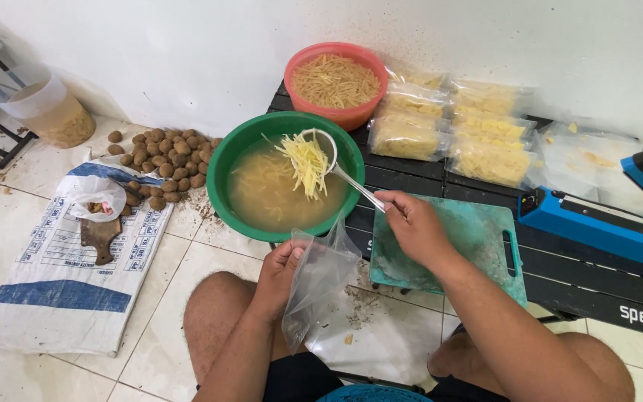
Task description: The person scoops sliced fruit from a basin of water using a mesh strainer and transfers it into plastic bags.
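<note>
My right hand (417, 225) grips the handle of a metal ladle (340, 170), which lifts a heap of pale yellow potato strips (306, 161) over a green bowl (225, 160) of cloudy water with more strips in it. Just below the bowl's near rim, my left hand (280, 274) holds a clear plastic bag (320, 279) by its mouth, and the bag hangs down between my knees. A teal cutting board (478, 234) lies under my right wrist on a black low table (597, 298).
A red bowl (334, 112) of strips stands behind the green one. Several filled clear bags (452, 130) lie along the wall, with a blue bag sealer (597, 219) at right. On the floor at left are a potato pile (161, 160), a white sack (68, 275) and a plastic jug (42, 104).
</note>
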